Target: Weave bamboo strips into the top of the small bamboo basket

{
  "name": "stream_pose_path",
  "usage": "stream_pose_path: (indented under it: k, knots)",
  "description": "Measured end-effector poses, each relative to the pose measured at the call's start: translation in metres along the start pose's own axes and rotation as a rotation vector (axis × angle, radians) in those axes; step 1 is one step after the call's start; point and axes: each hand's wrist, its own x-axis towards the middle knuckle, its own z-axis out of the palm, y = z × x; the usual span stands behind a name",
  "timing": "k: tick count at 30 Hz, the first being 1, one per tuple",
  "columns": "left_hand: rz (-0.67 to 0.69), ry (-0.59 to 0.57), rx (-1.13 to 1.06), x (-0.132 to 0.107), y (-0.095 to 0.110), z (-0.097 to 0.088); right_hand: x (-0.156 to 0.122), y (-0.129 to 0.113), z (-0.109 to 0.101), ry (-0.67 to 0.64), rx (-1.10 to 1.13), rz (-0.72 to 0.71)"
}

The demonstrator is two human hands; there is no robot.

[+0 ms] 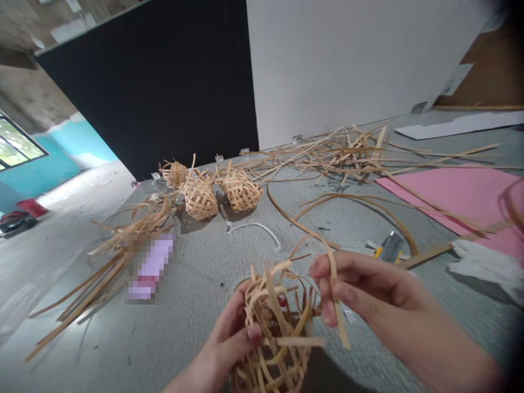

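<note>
Two panels (pixel 172 82), one black and one pale, stand behind a grey tabletop (pixel 180 333). Along their base lies a loose heap of strips (pixel 352 153); a pink sheet (pixel 462 199) spreads at the right, with strips across it. Close to the camera, the right hand (pixel 372 300) and left hand (pixel 233 333) work around an openwork basket (pixel 282 349) at the tabletop's near side, its strip ends sticking up. The left hand's thumb and fingers grip its side. Three smaller-looking woven baskets (pixel 200 199) sit together farther back, beside a tangle of strips. A crumpled white cloth or paper (pixel 489 267) lies below the pink sheet, and a grey-and-yellow tool (pixel 388 247) just beyond the right hand, whose thumb and fingers pinch one slim strip (pixel 332 267), curving toward the basket.
</note>
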Motion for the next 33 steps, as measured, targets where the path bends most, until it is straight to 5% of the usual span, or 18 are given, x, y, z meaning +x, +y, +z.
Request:
stream_pose_path:
  k: [8,14,20,33]
  knots:
    - [-0.066,0.210,0.053,0.002,0.000,0.006,0.003,0.000,-0.006,0.004,-0.162,0.018]
    - [-0.127,0.208,0.265,-0.004,-0.003,0.001,0.004,0.006,0.003,0.015,-0.251,0.013]
    - [-0.008,0.107,0.239,-0.003,-0.006,0.000,0.003,0.012,0.006,0.038,-0.512,-0.008]
    - [0.227,0.088,0.296,-0.002,-0.009,0.003,0.007,0.015,0.002,-0.006,-0.491,-0.005]
